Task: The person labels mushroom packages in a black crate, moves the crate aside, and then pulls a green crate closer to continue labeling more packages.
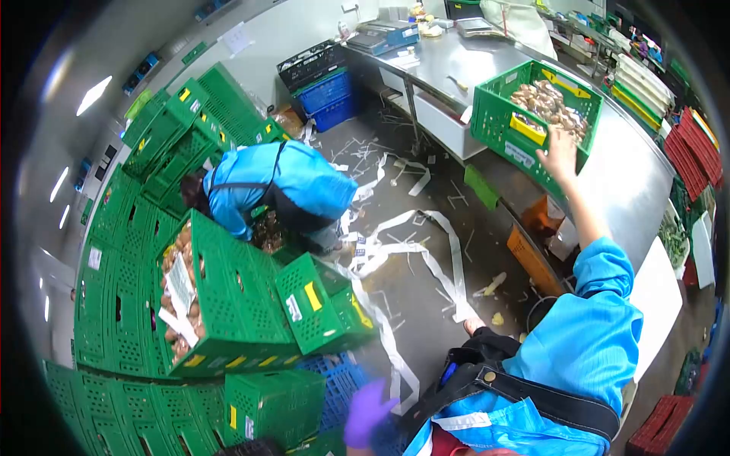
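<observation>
A green plastic crate [498,114] with yellow handles, holding brown-and-white mushrooms [551,105], sits at the edge of the metal table. My right hand [561,157], bare below a blue sleeve, is closed over the crate's near rim, fingers on the inner side and thumb outside. Low in the view, my left hand [370,416] wears a purple glove. Its thumb stands apart from the fingers and nothing shows in it. Near it are a blue crate [342,387] and a green crate [277,403].
A co-worker in a blue coat [304,182] bends over crates at left. Stacked green crates [236,296], some with mushrooms, line that side. White strips [449,251] and scraps litter the floor. The metal table [627,159] runs along the right; blue crates [327,102] stand at the back.
</observation>
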Demonstrator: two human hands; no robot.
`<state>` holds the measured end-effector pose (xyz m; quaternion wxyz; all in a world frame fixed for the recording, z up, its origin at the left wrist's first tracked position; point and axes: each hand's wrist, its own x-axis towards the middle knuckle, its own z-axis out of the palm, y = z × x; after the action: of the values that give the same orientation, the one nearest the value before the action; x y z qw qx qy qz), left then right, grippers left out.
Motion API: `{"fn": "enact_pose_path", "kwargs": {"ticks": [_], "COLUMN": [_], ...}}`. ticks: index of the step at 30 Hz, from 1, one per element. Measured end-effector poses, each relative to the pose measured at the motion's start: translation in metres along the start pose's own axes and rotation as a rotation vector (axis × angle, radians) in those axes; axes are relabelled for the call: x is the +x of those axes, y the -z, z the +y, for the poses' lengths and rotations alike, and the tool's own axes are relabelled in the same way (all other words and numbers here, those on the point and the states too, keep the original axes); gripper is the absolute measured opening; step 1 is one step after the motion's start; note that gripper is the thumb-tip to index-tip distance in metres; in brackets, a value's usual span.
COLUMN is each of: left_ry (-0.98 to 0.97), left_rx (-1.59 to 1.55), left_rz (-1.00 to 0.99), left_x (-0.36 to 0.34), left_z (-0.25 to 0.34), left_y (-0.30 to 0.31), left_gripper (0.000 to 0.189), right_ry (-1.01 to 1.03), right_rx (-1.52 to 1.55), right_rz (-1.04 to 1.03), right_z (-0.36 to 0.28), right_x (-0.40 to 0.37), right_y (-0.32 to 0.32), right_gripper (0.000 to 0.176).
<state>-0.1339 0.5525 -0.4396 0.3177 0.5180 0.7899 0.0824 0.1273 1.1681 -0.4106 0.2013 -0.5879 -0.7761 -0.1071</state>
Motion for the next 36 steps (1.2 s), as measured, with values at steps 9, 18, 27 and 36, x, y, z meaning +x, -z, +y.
{"fn": "enact_pose_path", "kwargs": {"ticks": [9, 18, 27, 36], "left_ry": [-0.38, -0.28, -0.306, -1.328], "left_rx": [-0.109, -1.118, -1.264, -0.222], "left_rz": [0.046, -0.29, 0.341, 0.032], "left_x": [0.231, 0.342, 0.394, 0.382], "left_z": [0.162, 0.281, 0.332, 0.415], "left_y": [0.025, 0.014, 0.001, -0.008], "left_gripper": [0.051, 0.046, 0.07, 0.045], "right_ry": [0.008, 0.241, 0.323, 0.265], "right_rx": [0.01, 0.272, 0.301, 0.073], "right_rz": [-0.472, -0.642, -0.798, -0.849], "right_z": [0.102, 0.066, 0.1, 0.279], "right_x": [0.085, 0.0, -0.099, -0.158], "right_y": [-0.067, 0.045, 0.117, 0.191], "right_gripper": [0.039, 0.029, 0.028, 0.022]}}
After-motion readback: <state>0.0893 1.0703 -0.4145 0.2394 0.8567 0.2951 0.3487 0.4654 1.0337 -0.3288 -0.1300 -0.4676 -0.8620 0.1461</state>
